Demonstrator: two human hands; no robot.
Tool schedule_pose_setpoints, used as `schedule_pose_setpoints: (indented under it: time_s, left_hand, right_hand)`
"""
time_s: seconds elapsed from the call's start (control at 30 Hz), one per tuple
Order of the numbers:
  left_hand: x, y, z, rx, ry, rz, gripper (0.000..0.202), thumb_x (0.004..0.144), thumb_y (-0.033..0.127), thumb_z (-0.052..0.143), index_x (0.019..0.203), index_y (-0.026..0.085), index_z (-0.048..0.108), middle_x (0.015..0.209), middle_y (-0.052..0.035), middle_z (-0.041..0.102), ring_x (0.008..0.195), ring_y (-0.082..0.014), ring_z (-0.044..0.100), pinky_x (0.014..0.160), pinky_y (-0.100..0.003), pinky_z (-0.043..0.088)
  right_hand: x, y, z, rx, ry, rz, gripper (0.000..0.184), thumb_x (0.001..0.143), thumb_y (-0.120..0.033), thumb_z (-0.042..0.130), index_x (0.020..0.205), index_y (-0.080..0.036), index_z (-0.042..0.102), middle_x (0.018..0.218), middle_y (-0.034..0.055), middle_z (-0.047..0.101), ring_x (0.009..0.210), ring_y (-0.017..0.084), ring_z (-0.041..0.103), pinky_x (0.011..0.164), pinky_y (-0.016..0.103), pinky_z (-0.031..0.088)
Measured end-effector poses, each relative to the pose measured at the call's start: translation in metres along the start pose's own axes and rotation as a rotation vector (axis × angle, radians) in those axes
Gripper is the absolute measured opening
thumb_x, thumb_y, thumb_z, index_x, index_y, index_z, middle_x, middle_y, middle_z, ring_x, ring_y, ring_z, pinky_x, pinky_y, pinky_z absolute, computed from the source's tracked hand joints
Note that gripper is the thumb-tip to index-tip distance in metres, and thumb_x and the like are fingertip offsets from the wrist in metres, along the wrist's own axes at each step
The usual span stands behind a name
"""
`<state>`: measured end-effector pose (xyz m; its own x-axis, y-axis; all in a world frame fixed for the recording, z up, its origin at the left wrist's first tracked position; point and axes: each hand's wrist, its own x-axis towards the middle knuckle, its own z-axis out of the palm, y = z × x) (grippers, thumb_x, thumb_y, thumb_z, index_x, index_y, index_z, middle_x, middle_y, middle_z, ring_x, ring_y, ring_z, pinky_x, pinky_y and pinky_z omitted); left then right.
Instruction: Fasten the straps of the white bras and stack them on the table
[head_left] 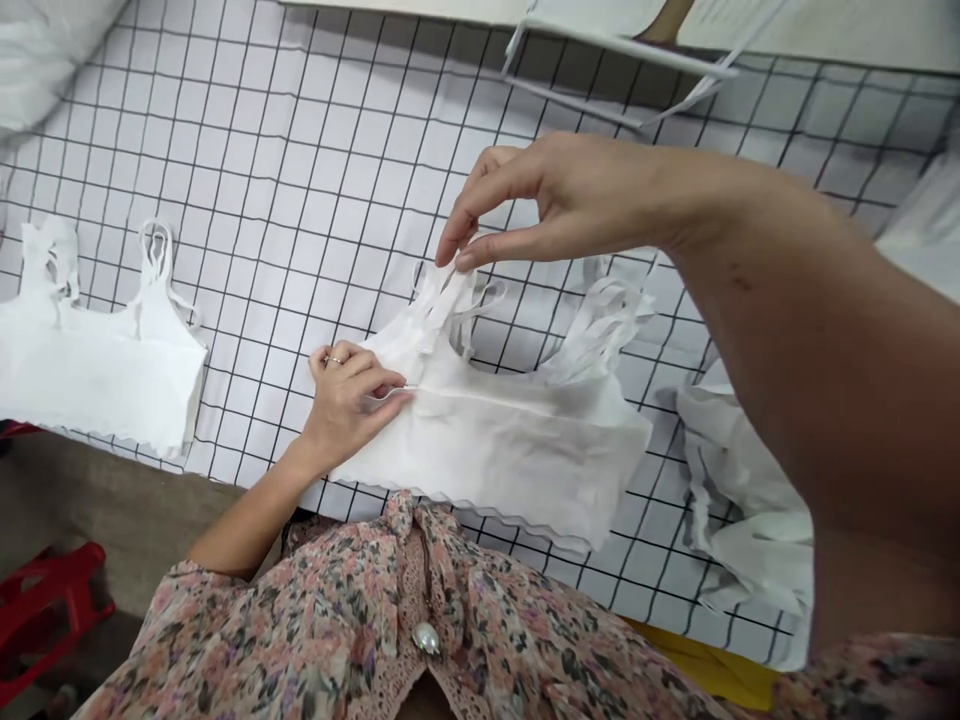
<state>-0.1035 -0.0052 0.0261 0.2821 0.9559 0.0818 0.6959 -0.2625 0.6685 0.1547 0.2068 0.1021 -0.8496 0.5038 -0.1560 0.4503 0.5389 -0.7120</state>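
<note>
A stack of white strappy bra tops [517,450] lies in front of me on the checked table cover. Along its upper left side, my left hand [352,395] pinches the edge of the top layer between thumb and fingers. My right hand [517,200] is above the left strap, its thumb and fingertips closed on the strap's upper end. The right strap [604,315] lies loose, with several thin strips bunched together.
Another pile of white tops [97,370] lies at the left. Crumpled white garments [750,500] are at the right, partly behind my forearm. A white plastic bag [45,60] sits at the far left corner. A red stool [56,610] stands on the floor.
</note>
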Motion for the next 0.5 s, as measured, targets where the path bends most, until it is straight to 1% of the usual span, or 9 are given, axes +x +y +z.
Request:
schedule_pose_setpoints:
  time_s: [0.13, 0.23, 0.3, 0.33, 0.4, 0.47, 0.5]
  left_hand:
    - [-0.001, 0.000, -0.001, -0.002, 0.016, 0.007, 0.011, 0.102, 0.038, 0.080, 0.097, 0.029, 0.081, 0.080, 0.0045, 0.069, 0.102, -0.0208, 0.062, 0.107, -0.042, 0.031]
    - [0.000, -0.004, 0.000, 0.004, -0.001, -0.014, 0.011, 0.101, 0.039, 0.081, 0.098, 0.029, 0.080, 0.082, 0.0046, 0.070, 0.102, -0.0209, 0.063, 0.107, -0.042, 0.031]
    - [0.001, -0.007, -0.001, 0.030, -0.005, -0.016, 0.014, 0.100, 0.043, 0.083, 0.103, 0.029, 0.080, 0.084, 0.0045, 0.072, 0.101, -0.0208, 0.064, 0.108, -0.042, 0.033]
    - [0.001, -0.007, -0.002, 0.054, 0.026, 0.003, 0.019, 0.099, 0.046, 0.084, 0.108, 0.029, 0.079, 0.088, 0.0037, 0.073, 0.102, -0.0211, 0.065, 0.107, -0.043, 0.035]
    - [0.000, -0.006, -0.005, 0.105, 0.149, 0.081, 0.032, 0.097, 0.049, 0.086, 0.120, 0.029, 0.076, 0.102, -0.0004, 0.076, 0.106, -0.0228, 0.067, 0.107, -0.044, 0.039]
    - [-0.002, 0.001, -0.013, 0.132, 0.280, 0.175, 0.037, 0.097, 0.043, 0.086, 0.128, 0.028, 0.073, 0.116, -0.0053, 0.075, 0.112, -0.0253, 0.069, 0.106, -0.046, 0.045]
    - [-0.003, 0.006, -0.017, 0.129, 0.316, 0.216, 0.036, 0.098, 0.038, 0.086, 0.130, 0.028, 0.072, 0.118, -0.0067, 0.074, 0.114, -0.0262, 0.070, 0.105, -0.047, 0.048]
  right_hand:
    - [0.002, 0.011, 0.002, -0.018, 0.025, 0.032, 0.027, 0.107, -0.053, 0.068, 0.110, -0.032, 0.084, 0.118, 0.0047, 0.079, 0.122, 0.026, 0.063, 0.102, 0.043, 0.051]
    - [0.007, 0.019, 0.013, 0.006, 0.053, 0.042, 0.029, 0.105, -0.052, 0.067, 0.105, -0.029, 0.084, 0.113, 0.0063, 0.079, 0.120, 0.027, 0.061, 0.098, 0.042, 0.051]
    - [0.007, 0.021, 0.024, -0.014, 0.096, 0.018, 0.029, 0.103, -0.051, 0.066, 0.104, -0.029, 0.084, 0.111, 0.0074, 0.079, 0.119, 0.029, 0.061, 0.098, 0.045, 0.051]
    - [0.004, 0.020, 0.030, -0.038, 0.139, 0.010, 0.028, 0.103, -0.051, 0.066, 0.106, -0.030, 0.084, 0.112, 0.0076, 0.079, 0.120, 0.030, 0.061, 0.099, 0.047, 0.051]
    - [-0.011, 0.018, 0.039, -0.087, 0.274, 0.020, 0.025, 0.104, -0.047, 0.064, 0.113, -0.034, 0.083, 0.117, 0.0073, 0.078, 0.120, 0.032, 0.063, 0.101, 0.052, 0.052]
    - [-0.039, 0.016, 0.044, -0.103, 0.450, 0.086, 0.025, 0.105, -0.044, 0.062, 0.119, -0.035, 0.081, 0.121, 0.0073, 0.079, 0.118, 0.032, 0.066, 0.101, 0.055, 0.053]
    - [-0.056, 0.016, 0.044, -0.101, 0.554, 0.135, 0.024, 0.106, -0.043, 0.062, 0.118, -0.034, 0.081, 0.119, 0.0077, 0.079, 0.115, 0.031, 0.067, 0.101, 0.055, 0.054]
